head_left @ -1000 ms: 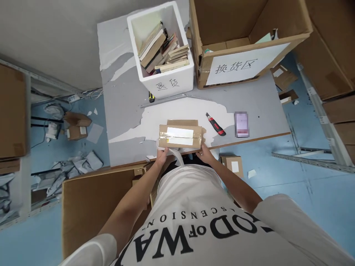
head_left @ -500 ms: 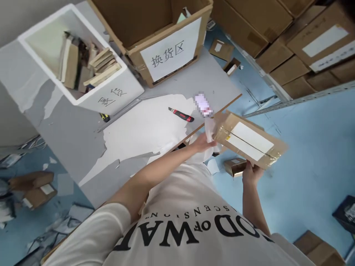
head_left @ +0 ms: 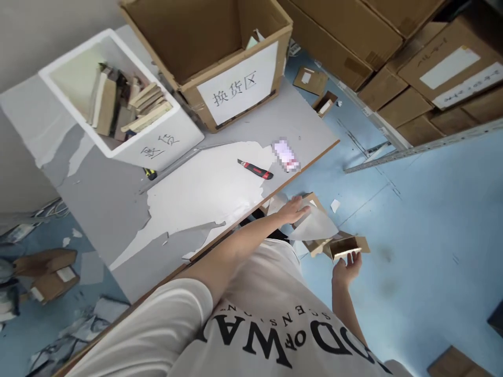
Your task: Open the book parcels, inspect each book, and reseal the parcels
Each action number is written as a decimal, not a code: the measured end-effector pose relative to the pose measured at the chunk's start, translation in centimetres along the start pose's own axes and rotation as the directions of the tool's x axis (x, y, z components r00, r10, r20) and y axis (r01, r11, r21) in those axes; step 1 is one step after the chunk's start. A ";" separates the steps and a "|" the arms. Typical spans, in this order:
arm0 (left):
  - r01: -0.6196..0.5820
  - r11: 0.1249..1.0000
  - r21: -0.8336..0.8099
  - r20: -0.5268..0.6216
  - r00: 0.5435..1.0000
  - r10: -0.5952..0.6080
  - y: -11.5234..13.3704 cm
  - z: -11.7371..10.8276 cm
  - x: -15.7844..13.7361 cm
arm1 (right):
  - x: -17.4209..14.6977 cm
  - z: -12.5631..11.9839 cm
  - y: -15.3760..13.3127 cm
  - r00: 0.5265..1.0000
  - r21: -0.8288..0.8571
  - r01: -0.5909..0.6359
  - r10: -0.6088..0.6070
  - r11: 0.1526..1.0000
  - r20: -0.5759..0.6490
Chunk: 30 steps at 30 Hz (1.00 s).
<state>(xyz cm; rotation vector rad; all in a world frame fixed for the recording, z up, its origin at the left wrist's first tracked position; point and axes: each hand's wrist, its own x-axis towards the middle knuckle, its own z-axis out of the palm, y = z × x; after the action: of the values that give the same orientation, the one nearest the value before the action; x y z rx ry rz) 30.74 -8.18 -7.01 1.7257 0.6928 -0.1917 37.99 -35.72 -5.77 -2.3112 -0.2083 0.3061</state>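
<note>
My left hand (head_left: 293,210) reaches past the table's front edge, fingers stretched out and holding nothing I can see. Just beyond its fingertips is a translucent whitish sheet (head_left: 315,224), partly covering a brown cardboard box (head_left: 310,199). My right hand (head_left: 347,268) is lower and to the right, palm up with fingers loosely bent and apart. In the picture its fingertips overlap the near edge of an open cardboard box (head_left: 342,245); whether they touch it I cannot tell. A red and black utility knife (head_left: 255,169) lies on the table, beside a blurred phone (head_left: 286,154).
On the table (head_left: 106,204) stand a white foam bin (head_left: 157,141) of books and a large open carton (head_left: 238,86) with a written sign. Stacked cartons (head_left: 383,97) fill a shelf at upper right. Cardboard and paper scraps (head_left: 84,327) litter the blue floor.
The taped, labelled cardboard package has left both hands. My left hand has opened, and the whitish sheet has come away from it. My right hand has dropped slightly.
</note>
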 end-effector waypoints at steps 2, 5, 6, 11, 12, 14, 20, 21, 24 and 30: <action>-0.144 0.987 -0.066 -0.174 0.976 0.131 -0.7 -1.9 -1.3 | 2.0 3.3 -1.7 0.999 0.091 0.041 -0.039 0.995 -0.021; -0.410 0.905 -0.108 -0.513 0.803 0.303 -2.1 -5.7 -4.8 | 4.4 9.4 -6.5 0.971 0.282 0.208 -0.232 0.937 0.055; -0.470 0.877 -0.099 -0.624 0.716 0.313 -2.7 -7.0 -6.3 | 4.8 11.4 -8.7 0.935 0.339 0.275 -0.332 0.900 0.122; -0.538 0.842 -0.051 -0.961 0.257 0.105 -7.5 -11.2 -14.6 | 3.0 19.8 -20.1 0.580 0.605 0.400 -0.701 0.688 0.414; -0.538 0.841 -0.051 -0.984 0.173 0.051 -8.5 -11.4 -16.1 | 2.2 21.2 -21.9 0.504 0.644 0.391 -0.739 0.657 0.447; -0.527 0.849 -0.049 -0.999 0.016 -0.047 -10.4 -11.2 -18.8 | 0.4 23.9 -24.9 0.371 0.698 0.370 -0.786 0.613 0.494; -0.409 0.909 -0.077 -0.894 -0.375 -0.244 -14.2 -7.7 -26.1 | -5.8 30.9 -29.2 0.032 0.749 0.357 -0.808 0.558 0.588; -0.384 0.918 -0.103 -0.865 -0.421 -0.273 -14.7 -6.7 -27.2 | -7.1 31.7 -29.5 -0.030 0.747 0.370 -0.797 0.552 0.604; -0.321 0.918 -0.232 -0.757 -0.533 -0.378 -15.8 -3.4 -30.4 | -11.5 33.3 -29.9 -0.211 0.761 0.393 -0.755 0.516 0.620; -0.319 0.865 -0.387 -0.526 -0.694 -0.491 -17.2 4.5 -34.4 | -21.3 33.1 -28.3 -0.549 0.840 0.355 -0.635 0.411 0.543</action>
<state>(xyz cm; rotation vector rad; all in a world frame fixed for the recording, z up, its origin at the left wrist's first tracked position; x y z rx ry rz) -5.33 -22.20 -6.21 0.4261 2.2644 1.9110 6.64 1.24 -3.87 -0.6845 -2.1029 1.3218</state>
